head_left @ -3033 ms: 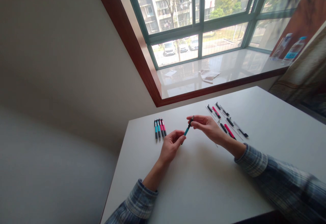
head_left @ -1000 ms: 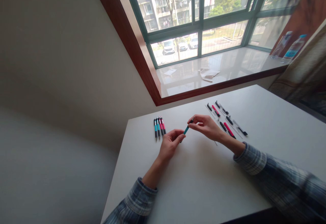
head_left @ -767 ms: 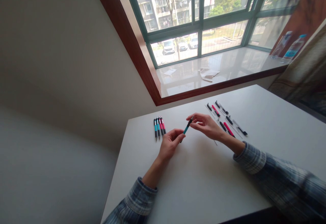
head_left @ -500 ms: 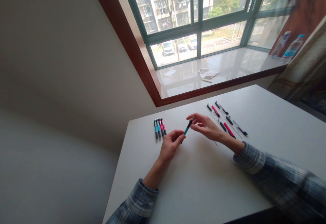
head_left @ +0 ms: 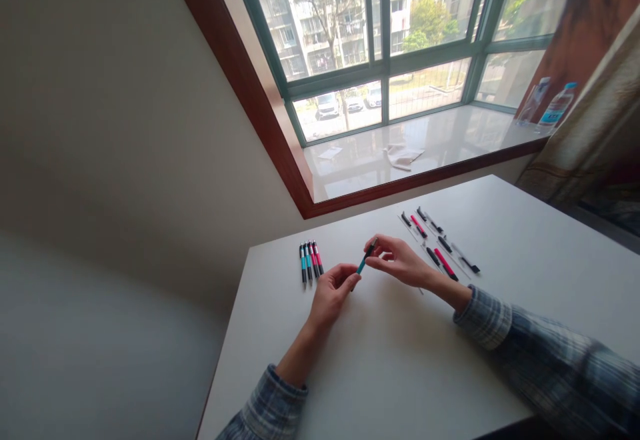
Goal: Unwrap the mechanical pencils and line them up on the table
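Note:
Low over the white table point(head_left: 380, 360), my left hand point(head_left: 330, 293) pinches the lower part of a teal and black pen point(head_left: 365, 261), which tilts up to the right. My right hand point(head_left: 400, 261) has its thumb and index finger around the pen's black upper part. Left of my hands, several assembled pens point(head_left: 309, 263) lie side by side, some teal and some red. To the right are loose pen parts: a red barrel point(head_left: 445, 263), another red barrel point(head_left: 419, 227), a black grip point(head_left: 433, 257), clear tubes and thin refills.
Beyond the table's far edge is a windowsill point(head_left: 350, 177) with a crumpled cloth point(head_left: 404, 157) and a plastic bottle point(head_left: 557, 107). A curtain point(head_left: 590, 107) hangs at the right. A plain wall point(head_left: 125, 160) stands at the left.
My right thumb and index finger have closed from apart onto the upper part of the pen. My left hand keeps its pinch. The view has shifted slightly.

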Demonstrator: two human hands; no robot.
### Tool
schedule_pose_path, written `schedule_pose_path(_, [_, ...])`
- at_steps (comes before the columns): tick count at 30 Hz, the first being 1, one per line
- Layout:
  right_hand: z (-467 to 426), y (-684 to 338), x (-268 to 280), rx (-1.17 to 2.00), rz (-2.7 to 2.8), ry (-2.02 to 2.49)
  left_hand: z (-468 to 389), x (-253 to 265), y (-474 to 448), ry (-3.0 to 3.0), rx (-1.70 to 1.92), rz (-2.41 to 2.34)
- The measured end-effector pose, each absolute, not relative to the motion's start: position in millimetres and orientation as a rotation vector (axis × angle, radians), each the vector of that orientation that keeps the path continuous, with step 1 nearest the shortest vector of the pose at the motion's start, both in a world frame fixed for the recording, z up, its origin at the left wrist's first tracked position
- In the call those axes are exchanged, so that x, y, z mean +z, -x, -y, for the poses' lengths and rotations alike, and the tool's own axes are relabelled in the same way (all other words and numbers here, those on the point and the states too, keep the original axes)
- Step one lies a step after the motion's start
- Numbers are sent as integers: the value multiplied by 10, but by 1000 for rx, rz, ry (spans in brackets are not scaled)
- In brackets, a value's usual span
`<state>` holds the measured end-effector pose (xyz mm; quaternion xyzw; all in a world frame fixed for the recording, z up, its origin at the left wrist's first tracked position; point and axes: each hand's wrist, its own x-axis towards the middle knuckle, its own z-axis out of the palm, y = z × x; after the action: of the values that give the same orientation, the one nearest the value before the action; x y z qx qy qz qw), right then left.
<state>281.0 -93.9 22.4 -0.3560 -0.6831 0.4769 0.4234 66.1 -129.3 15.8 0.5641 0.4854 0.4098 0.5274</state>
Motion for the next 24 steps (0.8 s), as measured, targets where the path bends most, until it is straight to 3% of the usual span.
schedule_pose_path(24, [950, -2824, 246, 1147, 1740, 929, 1307, 173, -655, -1356, 975, -1168])
